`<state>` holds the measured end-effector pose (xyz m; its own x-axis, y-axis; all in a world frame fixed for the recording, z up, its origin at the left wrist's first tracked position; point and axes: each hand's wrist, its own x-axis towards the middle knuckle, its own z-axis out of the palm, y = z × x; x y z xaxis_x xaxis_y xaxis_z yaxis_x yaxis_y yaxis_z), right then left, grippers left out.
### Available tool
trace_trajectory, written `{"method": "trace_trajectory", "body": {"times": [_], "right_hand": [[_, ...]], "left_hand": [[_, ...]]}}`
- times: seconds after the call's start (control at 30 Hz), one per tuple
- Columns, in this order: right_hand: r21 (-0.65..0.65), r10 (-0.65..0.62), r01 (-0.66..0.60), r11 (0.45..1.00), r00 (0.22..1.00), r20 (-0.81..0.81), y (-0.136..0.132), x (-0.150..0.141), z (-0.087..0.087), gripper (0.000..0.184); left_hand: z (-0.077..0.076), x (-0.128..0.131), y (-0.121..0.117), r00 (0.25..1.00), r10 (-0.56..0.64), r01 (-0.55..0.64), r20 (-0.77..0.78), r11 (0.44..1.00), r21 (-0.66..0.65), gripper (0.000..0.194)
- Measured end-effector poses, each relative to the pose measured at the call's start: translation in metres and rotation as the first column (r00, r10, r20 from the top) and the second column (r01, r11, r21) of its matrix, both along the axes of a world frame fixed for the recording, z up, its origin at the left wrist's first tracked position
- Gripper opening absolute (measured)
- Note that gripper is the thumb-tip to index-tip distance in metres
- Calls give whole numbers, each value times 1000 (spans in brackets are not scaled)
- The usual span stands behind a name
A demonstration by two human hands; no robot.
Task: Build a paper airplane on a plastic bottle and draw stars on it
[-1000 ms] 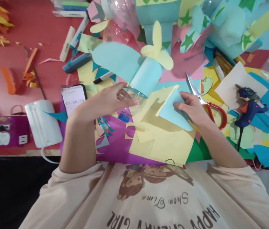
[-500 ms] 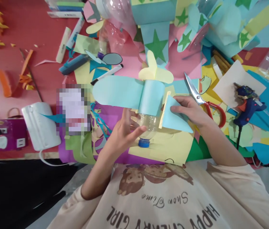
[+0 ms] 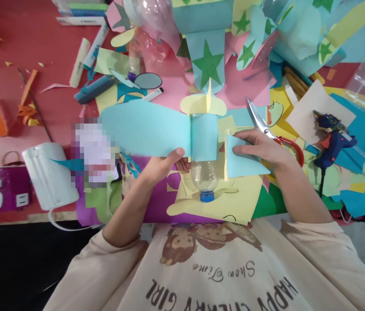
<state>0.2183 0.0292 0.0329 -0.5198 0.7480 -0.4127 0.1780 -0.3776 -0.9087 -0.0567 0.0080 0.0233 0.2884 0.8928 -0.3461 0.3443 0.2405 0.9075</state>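
Two grips, mid-frame: left hand (image 3: pixel 166 164) pinches blue wing (image 3: pixel 146 127), right hand (image 3: pixel 258 149) grasps blue flap (image 3: pixel 243 162); I'd keep its edge parallel to the bottle (image 3: pixel 204 175)!

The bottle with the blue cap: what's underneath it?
Yellow paper shows beneath the clear end of the bottle. Whatever lies under the part wrapped in light-blue paper is covered. I can't tell whether the bottle touches the yellow sheet.

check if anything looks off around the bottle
The bottle looks lopsided: a long blue flap sticks out from its paper wrap on the left, with no match on the right, where the right hand holds a smaller blue piece apart from it.
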Motion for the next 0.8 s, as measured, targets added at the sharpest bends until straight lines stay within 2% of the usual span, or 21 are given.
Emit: {"method": "trace_trajectory", "body": {"times": [0.07, 0.1, 0.17, 0.27, 0.4, 0.47, 0.67, 0.8], "right_hand": [[-28, 34, -35, 999, 999, -4, 1, 2, 0, 21], [-45, 47, -47, 998, 999, -5, 1, 3, -1, 21], [-67, 69, -68, 995, 998, 7, 1, 3, -1, 21], [-56, 71, -68, 996, 997, 39, 1, 2, -1, 22], [61, 18, -25, 998, 995, 102, 6, 4, 5, 37], [99, 14, -29, 995, 990, 144, 10, 6, 9, 41], [56, -10, -4, 998, 968, 252, 33, 7, 13, 29], [150, 79, -138, 979, 935, 346, 51, 4, 9, 27]], "left_hand": [[-6, 1, 0, 1000, 1, 1, 23, 996, -86, 53], [-9, 2, -1, 999, 41, -39, 17, 994, -104, 50], [-15, 2, -3, 985, 171, -172, -21, 982, -78, 45], [-21, 3, -7, 957, 290, -291, -25, 956, -38, 39], [-21, 6, -12, 901, 432, -431, -35, 901, 49, 28], [-19, 8, -13, 884, 466, -464, -32, 884, 63, 22], [-18, 13, -16, 851, 525, -525, -33, 851, -2, 17], [-19, 15, -18, 847, 530, -529, -37, 848, 15, 18]]}}
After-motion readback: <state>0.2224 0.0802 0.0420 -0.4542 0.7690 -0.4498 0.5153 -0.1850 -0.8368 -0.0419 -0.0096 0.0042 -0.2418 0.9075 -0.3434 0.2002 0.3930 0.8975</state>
